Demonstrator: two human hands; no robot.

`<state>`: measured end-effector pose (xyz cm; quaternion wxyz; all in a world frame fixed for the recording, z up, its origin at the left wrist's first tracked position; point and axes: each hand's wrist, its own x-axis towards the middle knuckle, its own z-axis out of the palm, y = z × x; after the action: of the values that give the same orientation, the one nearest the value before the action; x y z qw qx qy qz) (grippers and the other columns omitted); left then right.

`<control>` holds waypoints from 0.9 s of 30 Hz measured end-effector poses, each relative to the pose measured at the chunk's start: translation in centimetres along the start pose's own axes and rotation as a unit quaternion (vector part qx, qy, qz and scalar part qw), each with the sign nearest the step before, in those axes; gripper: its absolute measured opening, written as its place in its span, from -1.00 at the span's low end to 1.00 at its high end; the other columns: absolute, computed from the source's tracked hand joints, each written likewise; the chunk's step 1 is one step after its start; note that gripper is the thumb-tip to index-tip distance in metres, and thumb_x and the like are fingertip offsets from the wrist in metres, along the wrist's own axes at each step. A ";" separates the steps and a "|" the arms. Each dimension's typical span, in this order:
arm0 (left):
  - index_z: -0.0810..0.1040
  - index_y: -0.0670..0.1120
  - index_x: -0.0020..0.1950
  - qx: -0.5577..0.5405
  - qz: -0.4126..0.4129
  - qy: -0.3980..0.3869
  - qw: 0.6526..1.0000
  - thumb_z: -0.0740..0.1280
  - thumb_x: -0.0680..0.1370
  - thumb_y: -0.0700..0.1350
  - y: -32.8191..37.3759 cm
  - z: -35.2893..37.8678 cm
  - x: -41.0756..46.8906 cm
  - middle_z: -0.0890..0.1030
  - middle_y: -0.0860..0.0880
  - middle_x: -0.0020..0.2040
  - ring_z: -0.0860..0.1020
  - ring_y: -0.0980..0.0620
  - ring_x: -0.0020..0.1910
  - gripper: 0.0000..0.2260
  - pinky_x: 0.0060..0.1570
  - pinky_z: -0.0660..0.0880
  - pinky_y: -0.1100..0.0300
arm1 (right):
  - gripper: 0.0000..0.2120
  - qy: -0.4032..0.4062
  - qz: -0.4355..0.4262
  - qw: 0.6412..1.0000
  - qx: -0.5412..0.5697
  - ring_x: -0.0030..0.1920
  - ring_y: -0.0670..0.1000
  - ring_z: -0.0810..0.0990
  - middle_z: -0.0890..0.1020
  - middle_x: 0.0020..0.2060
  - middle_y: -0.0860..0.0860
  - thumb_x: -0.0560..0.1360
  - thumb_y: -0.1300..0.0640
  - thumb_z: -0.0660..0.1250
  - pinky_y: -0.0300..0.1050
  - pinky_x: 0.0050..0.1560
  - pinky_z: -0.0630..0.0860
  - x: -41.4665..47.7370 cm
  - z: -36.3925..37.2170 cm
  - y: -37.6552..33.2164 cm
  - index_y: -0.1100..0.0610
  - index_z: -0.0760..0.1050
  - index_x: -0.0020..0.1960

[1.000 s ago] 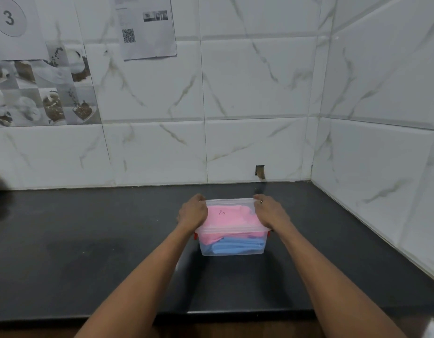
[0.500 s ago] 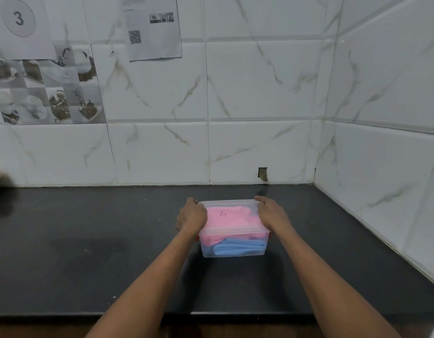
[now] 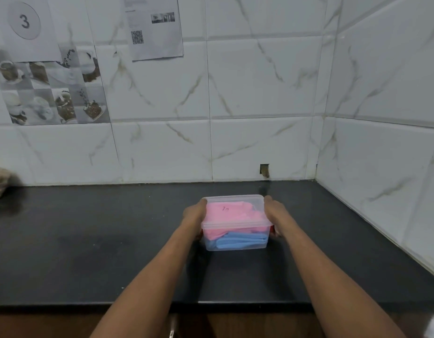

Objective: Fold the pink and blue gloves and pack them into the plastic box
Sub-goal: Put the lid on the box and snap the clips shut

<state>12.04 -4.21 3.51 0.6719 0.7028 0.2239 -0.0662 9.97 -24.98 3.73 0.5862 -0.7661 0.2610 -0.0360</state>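
left hand [image 3: 194,217], right hand [image 3: 274,213] grip plastic box [image 3: 235,243] sides | fingertips hidden | lid writing illegible

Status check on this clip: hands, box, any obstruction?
Left hand and right hand grip plastic box sides. Lid on, pink gloves over blue gloves inside. Nothing in the way.

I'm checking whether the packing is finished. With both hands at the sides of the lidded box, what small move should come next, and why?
Probably press the clear lid down along its edges, then let go. The pink gloves and blue gloves already lie inside the clear plastic box, and the left hand and right hand flank it.
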 end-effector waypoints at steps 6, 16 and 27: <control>0.49 0.05 0.34 0.341 0.329 0.150 0.868 0.33 0.53 0.11 0.7 -0.3 -0.7 0.39 -0.12 0.36 0.38 -0.14 0.35 -0.61 0.32 0.31 -0.17 | -0.56 0.018 0.004 1.000 0.012 -0.09 0.05 0.62 0.60 -0.03 0.14 0.55 -0.20 0.05 -0.14 -0.20 0.55 -0.1 0.0 0.0 0.16 0.45 0.05; -0.11 0.05 0.62 0.610 0.417 -0.228 0.634 0.02 0.39 0.52 3.2 2.2 -1.4 -0.03 0.04 0.62 -0.01 0.01 0.59 -0.07 0.54 -0.09 -0.16 | -0.65 0.185 -0.092 0.964 -0.167 -0.32 0.00 0.51 0.57 -0.26 0.06 0.58 -0.09 0.18 -0.18 -0.33 0.39 -0.4 0.4 0.1 0.17 0.52 -0.13; -0.05 0.01 0.62 0.613 0.425 -0.180 0.641 0.06 0.16 0.60 2.7 3.8 -1.4 0.01 0.04 0.62 0.03 -0.06 0.58 0.15 0.49 -0.07 -0.25 | -0.75 0.166 -0.125 0.972 -0.108 -0.38 -0.04 0.35 0.51 -0.20 0.10 0.60 0.03 0.22 -0.20 -0.42 0.23 -1.6 0.0 -0.4 0.21 0.42 -0.11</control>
<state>12.70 -8.18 6.19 0.0685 0.9457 -0.3170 -0.0205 8.71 -24.20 4.46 0.4389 -0.8349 0.2591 -0.2078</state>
